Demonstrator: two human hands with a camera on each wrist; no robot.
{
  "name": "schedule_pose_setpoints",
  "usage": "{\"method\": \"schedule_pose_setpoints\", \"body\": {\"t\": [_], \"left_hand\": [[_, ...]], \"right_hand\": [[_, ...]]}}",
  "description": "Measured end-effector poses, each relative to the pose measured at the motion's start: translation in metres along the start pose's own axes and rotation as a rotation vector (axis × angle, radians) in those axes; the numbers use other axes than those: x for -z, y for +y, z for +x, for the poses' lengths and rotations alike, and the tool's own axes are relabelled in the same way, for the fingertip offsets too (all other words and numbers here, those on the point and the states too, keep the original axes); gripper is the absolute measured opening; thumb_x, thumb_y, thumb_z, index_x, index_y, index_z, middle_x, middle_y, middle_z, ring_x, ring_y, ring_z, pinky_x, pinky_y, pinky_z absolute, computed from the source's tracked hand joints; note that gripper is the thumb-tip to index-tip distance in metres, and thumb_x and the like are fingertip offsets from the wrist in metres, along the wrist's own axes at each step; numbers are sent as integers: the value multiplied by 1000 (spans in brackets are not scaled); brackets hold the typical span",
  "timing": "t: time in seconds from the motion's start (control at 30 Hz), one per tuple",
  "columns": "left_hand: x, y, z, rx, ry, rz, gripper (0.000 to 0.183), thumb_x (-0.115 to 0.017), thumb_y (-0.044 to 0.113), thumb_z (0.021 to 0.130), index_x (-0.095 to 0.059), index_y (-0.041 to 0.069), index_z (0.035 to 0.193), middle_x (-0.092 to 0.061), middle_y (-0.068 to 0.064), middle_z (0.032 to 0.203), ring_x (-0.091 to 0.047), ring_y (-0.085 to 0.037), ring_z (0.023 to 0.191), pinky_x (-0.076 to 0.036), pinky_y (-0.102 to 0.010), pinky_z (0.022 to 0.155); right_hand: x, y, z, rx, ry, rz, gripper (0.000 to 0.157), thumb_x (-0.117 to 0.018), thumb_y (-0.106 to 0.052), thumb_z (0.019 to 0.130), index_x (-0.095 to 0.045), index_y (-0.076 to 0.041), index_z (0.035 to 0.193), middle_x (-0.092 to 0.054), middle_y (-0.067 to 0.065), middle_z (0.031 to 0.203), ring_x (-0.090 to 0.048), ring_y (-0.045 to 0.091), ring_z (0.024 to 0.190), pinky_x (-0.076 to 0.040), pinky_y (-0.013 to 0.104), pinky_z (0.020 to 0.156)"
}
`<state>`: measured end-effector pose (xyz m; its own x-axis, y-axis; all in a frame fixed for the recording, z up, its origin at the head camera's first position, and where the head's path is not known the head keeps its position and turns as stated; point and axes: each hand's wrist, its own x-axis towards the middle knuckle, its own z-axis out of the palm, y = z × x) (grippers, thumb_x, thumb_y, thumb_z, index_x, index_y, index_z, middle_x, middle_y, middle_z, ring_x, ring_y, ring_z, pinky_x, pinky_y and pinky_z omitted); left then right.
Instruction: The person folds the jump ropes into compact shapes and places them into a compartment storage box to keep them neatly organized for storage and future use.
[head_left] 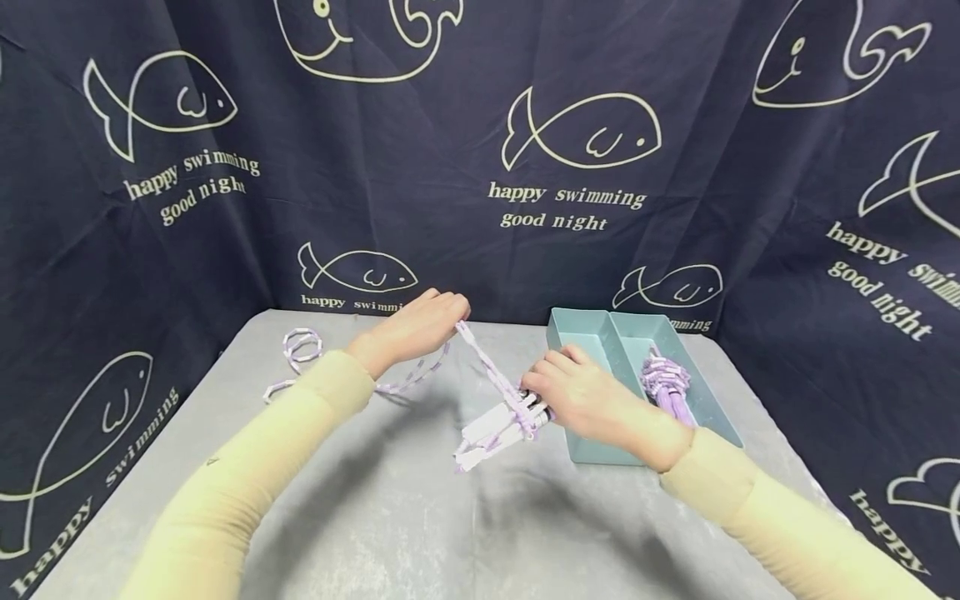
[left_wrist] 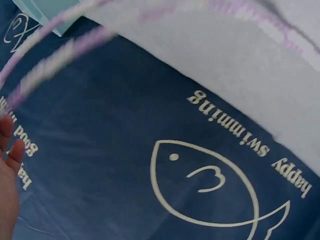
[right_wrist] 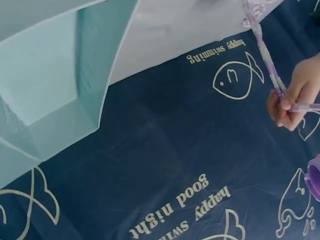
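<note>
A purple-and-white beaded jump rope is stretched between the two hands. My left hand [head_left: 420,327], raised over the back of the table, pinches the cord [head_left: 487,367]; the right wrist view shows thumb and fingers closing on it. Lower and to the right, my right hand [head_left: 585,396] grips the ends of the white handles [head_left: 487,437], with cord wound across them. From the left hand, loose cord [head_left: 408,385] trails down to the table and ends in a coil [head_left: 302,343] at the left. A purple hollow end [right_wrist: 314,177] shows at the right wrist view's edge.
A light blue two-compartment tray [head_left: 581,454] stands at the right, just beyond and beneath the right forearm. In its right compartment lies a second, bundled purple jump rope [head_left: 666,375]. Dark blue fish-print curtains [head_left: 450,167] enclose the grey-covered table [head_left: 390,517] at the back and sides.
</note>
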<state>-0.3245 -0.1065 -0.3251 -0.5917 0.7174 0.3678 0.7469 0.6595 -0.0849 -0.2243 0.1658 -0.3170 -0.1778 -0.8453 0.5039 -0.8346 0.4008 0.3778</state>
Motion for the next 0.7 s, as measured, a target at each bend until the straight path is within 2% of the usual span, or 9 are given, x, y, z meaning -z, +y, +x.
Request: {"method": "schedule_pose_setpoints", "body": {"t": [0.07, 0.13, 0.23, 0.33, 0.43, 0.53, 0.6, 0.7], "left_hand": [[-4, -3, -4, 20, -3, -10, 3, -53, 13, 93, -51, 12, 95, -57, 2, 87, -55, -17, 88, -37, -31, 85], [-8, -7, -9, 43, -5, -17, 3, -52, 12, 93, -50, 12, 95, -55, 2, 85, -54, -16, 87, -37, -31, 84], [-15, -10, -16, 61, -5, -30, 5, -52, 10, 92, -49, 13, 94, -52, 3, 81, -52, -16, 83, -36, -30, 81], [-26, -11, -23, 34, -1, -30, 3, -52, 12, 93, -49, 12, 95, -51, 2, 80, -51, -17, 81, -36, -31, 79], [-38, -10, -29, 27, -12, -28, 4, -50, 16, 96, -48, 13, 95, -51, 2, 83, -50, -16, 81, -35, -31, 77], [-47, -7, -36, 68, -38, -37, 6, -48, 19, 97, -48, 15, 93, -51, 4, 84, -49, -14, 82, -34, -30, 78], [-53, -4, -39, 89, -65, -55, 8, -47, 21, 98, -47, 15, 92, -50, 4, 84, -48, -13, 83, -34, -30, 79], [-59, 2, -43, 89, -103, -74, 12, -46, 24, 98, -48, 13, 93, -51, 3, 86, -49, -14, 85, -35, -32, 81]], "right_hand": [[3, 0, -1, -31, 3, 39, 28, -63, 1, 67, -54, -12, 89, -54, -3, 81, -49, 16, 77, -37, 33, 81], [5, 2, -2, -53, 25, 76, 30, -60, 4, 66, -54, -11, 91, -54, -2, 82, -50, 17, 77, -38, 34, 83], [5, 6, -5, -68, 77, 115, 31, -47, 8, 69, -53, -7, 96, -55, 1, 85, -51, 20, 78, -39, 36, 82], [4, 10, -7, -72, 140, 135, 26, -41, 3, 76, -51, -3, 100, -56, 4, 89, -53, 22, 81, -39, 37, 81], [3, 11, -8, -82, 207, 154, 16, -41, -10, 91, -48, -1, 102, -57, 7, 93, -55, 24, 83, -40, 37, 80], [3, 11, -7, -108, 253, 159, 24, -38, -21, 98, -47, 1, 104, -57, 9, 96, -57, 26, 84, -41, 39, 77], [3, 12, -7, -133, 267, 146, 24, -40, -19, 97, -47, 2, 104, -56, 10, 97, -56, 27, 82, -40, 38, 73], [3, 11, -6, -185, 266, 139, 20, -46, -6, 86, -48, 3, 104, -55, 10, 94, -52, 25, 76, -38, 36, 68]]}}
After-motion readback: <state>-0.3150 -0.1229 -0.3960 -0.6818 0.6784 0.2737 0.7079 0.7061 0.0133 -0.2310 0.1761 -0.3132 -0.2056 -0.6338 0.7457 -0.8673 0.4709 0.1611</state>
